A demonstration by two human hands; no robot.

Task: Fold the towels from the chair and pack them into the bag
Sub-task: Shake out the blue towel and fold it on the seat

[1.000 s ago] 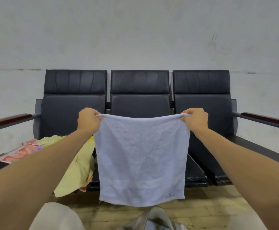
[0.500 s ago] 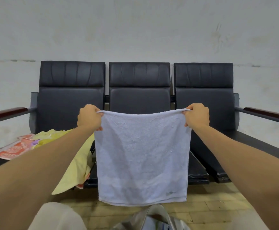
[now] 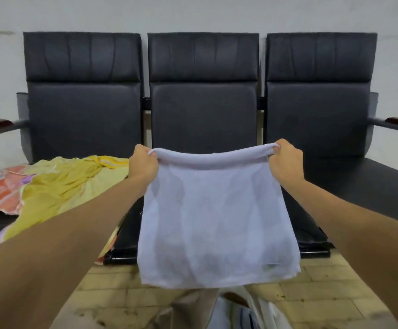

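White terry towel (image 3: 214,222) is hanging between the left hand (image 3: 143,162) and right hand (image 3: 285,160), before the black leather chair (image 3: 202,110).
Arms are reaching forward, each hand pinching a top corner with curled fingers, the upper edge sagging slightly. Its small corner tag (image 3: 270,265) is showing too blurred to read. Crumpled yellow towel (image 3: 70,186) is lying on the left seat; the bag (image 3: 238,312) is peeking in below.
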